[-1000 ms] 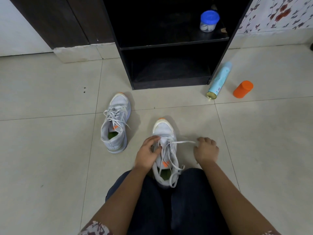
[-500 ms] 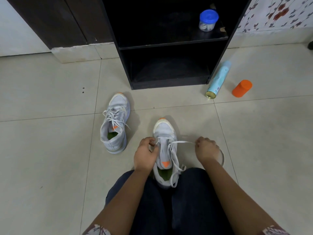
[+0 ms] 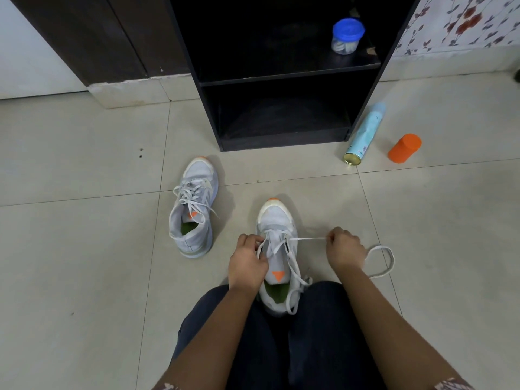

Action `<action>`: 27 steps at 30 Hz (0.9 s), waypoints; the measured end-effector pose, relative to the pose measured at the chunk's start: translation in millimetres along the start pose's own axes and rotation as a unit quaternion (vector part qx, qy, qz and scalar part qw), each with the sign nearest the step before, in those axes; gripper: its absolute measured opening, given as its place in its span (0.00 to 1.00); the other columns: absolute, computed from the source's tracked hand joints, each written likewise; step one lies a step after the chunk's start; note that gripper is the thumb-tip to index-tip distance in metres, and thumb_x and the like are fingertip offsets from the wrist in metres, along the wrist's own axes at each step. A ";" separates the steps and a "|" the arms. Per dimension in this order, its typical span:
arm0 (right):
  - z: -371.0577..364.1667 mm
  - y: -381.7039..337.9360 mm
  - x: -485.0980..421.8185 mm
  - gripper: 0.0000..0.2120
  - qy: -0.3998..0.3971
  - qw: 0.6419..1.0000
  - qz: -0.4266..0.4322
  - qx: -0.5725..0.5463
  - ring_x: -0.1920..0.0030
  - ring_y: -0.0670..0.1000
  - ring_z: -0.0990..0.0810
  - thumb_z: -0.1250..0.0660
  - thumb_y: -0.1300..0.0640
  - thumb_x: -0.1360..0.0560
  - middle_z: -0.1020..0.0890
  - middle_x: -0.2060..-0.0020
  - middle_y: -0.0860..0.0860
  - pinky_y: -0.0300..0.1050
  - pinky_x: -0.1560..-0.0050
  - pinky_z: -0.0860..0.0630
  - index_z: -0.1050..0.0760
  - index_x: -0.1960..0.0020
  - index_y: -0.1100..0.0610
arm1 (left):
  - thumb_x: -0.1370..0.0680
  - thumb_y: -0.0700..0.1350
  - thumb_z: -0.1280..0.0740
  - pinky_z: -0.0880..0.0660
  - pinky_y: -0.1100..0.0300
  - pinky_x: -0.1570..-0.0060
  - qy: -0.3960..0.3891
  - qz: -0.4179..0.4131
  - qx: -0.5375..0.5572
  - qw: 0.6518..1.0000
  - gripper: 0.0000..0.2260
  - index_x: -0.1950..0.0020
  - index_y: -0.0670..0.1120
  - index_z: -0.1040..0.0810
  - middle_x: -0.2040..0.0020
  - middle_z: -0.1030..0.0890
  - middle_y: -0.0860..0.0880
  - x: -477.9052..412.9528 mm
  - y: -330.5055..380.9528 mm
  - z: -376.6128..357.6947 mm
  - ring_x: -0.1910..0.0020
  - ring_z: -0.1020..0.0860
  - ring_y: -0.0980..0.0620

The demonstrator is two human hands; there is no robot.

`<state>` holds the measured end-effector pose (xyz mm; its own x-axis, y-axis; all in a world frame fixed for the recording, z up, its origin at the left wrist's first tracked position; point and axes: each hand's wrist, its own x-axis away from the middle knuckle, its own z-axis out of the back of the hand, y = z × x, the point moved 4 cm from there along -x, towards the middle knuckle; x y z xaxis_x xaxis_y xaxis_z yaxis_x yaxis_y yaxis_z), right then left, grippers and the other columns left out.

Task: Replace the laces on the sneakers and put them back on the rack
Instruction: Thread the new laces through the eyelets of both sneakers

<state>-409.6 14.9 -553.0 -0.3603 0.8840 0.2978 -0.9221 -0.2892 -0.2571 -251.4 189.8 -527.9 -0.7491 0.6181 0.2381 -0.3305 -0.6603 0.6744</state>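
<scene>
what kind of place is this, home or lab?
Most likely a home, perhaps an entryway: a pale tiled floor, a black open rack beside a floral-patterned wall, and a grey sneaker lying on the floor in front of it.

- near pale grey fabric sneaker (image 3: 274,220): white toe cap, orange tip, orange triangle on the tongue, green insole.
- far pale grey fabric sneaker (image 3: 194,218): orange tip, orange tongue mark, green insole, bluish tint along 1 side.
- white flat lace (image 3: 308,239): plain white.
- black wooden rack (image 3: 281,77): plain black throughout.
- clear plastic jar (image 3: 344,46): bright blue lid.
- pale blue spray can (image 3: 365,133): gold-coloured base.
- orange plastic cap (image 3: 404,149): plain orange.
- off-white floor tiles (image 3: 84,277): thin grey grout lines.
- white wall tiles (image 3: 464,21): red-brown flowers on dark leafy stems.
- dark navy trousers (image 3: 323,333): plain.
- printed fabric sleeve (image 3: 453,385): red-brown and white.
</scene>
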 end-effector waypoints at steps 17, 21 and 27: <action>-5.4 -12.6 6.2 0.13 -0.018 0.998 0.059 0.032 0.40 0.58 0.27 0.41 0.53 0.22 0.22 0.43 0.54 0.49 0.44 0.31 0.25 0.40 0.54 | 0.24 0.39 0.37 0.25 0.54 0.53 0.005 -0.007 -0.009 1.000 0.10 0.45 0.47 0.24 0.44 0.26 0.50 0.8 -1.3 -0.4 0.54 0.21 0.46; -4.5 -52.9 17.6 0.10 -0.016 0.977 0.210 -0.027 0.44 0.57 0.24 0.36 0.51 0.24 0.18 0.49 0.52 0.48 0.45 0.31 0.20 0.47 0.52 | 0.24 0.38 0.38 0.27 0.58 0.53 -0.003 -0.003 -0.013 1.000 0.10 0.44 0.47 0.24 0.44 0.27 0.50 0.8 -0.2 -0.5 0.54 0.22 0.46; -7.7 -33.8 11.4 0.07 -0.080 0.984 0.061 -0.149 0.50 0.56 0.20 0.35 0.51 0.24 0.18 0.52 0.52 0.47 0.52 0.25 0.21 0.55 0.52 | 0.23 0.38 0.38 0.29 0.58 0.55 -0.003 -0.006 -0.027 1.000 0.09 0.44 0.46 0.25 0.44 0.28 0.49 0.1 0.5 0.8 0.54 0.22 0.45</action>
<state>-381.4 37.5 -548.0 -0.5056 0.7729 0.3834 -0.7969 -0.2481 -0.5509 -251.2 189.8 -527.1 -0.7415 0.6283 0.2354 -0.3694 -0.6752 0.6385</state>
